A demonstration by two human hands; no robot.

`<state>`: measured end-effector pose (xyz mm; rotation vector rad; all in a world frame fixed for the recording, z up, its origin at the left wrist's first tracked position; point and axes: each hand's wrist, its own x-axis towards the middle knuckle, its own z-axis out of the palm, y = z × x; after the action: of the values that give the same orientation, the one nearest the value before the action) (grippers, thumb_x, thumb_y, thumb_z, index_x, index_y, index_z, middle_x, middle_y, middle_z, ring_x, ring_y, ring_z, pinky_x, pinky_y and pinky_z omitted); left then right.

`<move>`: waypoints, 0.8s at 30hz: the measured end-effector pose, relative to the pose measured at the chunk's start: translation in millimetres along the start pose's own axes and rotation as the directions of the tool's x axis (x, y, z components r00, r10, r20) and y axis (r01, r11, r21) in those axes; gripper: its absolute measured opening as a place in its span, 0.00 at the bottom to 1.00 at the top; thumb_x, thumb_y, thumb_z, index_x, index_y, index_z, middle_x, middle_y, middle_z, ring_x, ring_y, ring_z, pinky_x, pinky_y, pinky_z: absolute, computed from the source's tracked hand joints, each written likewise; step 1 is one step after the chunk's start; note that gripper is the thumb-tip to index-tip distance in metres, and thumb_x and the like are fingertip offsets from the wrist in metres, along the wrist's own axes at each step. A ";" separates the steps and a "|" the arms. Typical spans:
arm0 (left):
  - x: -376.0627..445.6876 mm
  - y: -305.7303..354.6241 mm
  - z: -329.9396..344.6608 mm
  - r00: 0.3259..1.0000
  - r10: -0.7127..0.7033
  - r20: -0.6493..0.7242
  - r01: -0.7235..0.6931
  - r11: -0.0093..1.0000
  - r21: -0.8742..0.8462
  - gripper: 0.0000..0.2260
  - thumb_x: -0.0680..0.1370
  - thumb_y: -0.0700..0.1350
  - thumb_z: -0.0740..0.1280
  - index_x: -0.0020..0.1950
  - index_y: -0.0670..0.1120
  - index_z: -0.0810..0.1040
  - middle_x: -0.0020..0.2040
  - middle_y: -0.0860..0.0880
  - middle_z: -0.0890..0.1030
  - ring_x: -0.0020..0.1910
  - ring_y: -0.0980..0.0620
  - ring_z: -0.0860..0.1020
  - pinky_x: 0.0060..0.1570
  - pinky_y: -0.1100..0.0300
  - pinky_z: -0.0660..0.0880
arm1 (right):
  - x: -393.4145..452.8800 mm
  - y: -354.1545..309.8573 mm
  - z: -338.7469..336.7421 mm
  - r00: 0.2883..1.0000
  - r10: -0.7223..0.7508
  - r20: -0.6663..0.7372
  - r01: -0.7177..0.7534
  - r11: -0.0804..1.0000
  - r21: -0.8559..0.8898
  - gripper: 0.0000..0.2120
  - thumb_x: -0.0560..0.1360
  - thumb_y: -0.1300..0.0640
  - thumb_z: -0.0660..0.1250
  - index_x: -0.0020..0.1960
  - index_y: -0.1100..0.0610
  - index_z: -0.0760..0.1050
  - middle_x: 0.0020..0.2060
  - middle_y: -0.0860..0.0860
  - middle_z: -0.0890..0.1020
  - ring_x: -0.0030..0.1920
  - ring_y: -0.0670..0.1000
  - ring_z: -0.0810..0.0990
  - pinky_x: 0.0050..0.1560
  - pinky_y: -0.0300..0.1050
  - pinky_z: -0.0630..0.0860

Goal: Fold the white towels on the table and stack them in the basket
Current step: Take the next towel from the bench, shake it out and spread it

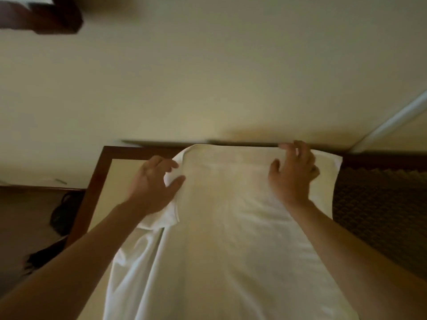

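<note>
White towel [231, 227] lay lengthwise on the table [92, 181], running out between both hands. Left hand [152, 185] pinched its far-left corner fold; right hand [293, 174] rested fingers-spread on its far-right edge. Hands apart.

A single wide-angle camera worn on the person's head is looking forward and steeply down from close above, so both bare forearms are reaching in from the bottom corners. It is facing across the cream-topped, dark-wood-framed bench [105, 167] toward the pale wall [208, 77] behind it. With only this one view, no second camera is sharing any part of the scene.
</note>
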<state>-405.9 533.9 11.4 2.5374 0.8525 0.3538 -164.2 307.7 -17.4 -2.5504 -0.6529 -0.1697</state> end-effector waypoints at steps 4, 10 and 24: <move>-75.6 -17.5 -23.8 0.969 0.014 0.247 -0.074 0.969 0.237 0.38 0.67 0.77 0.65 0.70 0.56 0.72 0.63 0.53 0.74 0.58 0.50 0.74 0.58 0.49 0.75 | -65.3 -91.5 28.8 0.892 -0.308 0.332 0.311 0.949 0.046 0.20 0.74 0.52 0.58 0.65 0.50 0.75 0.72 0.53 0.71 0.74 0.58 0.66 0.64 0.63 0.65; -85.3 -54.3 -21.0 0.967 0.249 -0.045 -0.244 0.965 0.098 0.14 0.79 0.50 0.65 0.58 0.44 0.82 0.52 0.47 0.80 0.46 0.46 0.79 0.43 0.49 0.80 | -92.6 -152.6 62.5 0.792 -0.223 0.568 0.292 0.956 -0.032 0.26 0.84 0.48 0.48 0.81 0.47 0.56 0.83 0.48 0.50 0.83 0.55 0.44 0.77 0.66 0.45; -29.3 -105.3 -41.2 0.916 -0.397 -0.063 0.367 0.890 -0.271 0.14 0.85 0.55 0.59 0.52 0.45 0.74 0.42 0.48 0.79 0.42 0.44 0.78 0.42 0.47 0.78 | -107.9 -155.6 67.4 0.860 -0.179 0.478 0.257 0.961 -0.102 0.32 0.79 0.44 0.38 0.82 0.43 0.53 0.83 0.44 0.51 0.83 0.51 0.46 0.80 0.60 0.43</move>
<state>-497.5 604.2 -6.2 2.0688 1.2403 0.4533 -333.7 414.5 -33.5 -2.6850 -1.1572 0.3445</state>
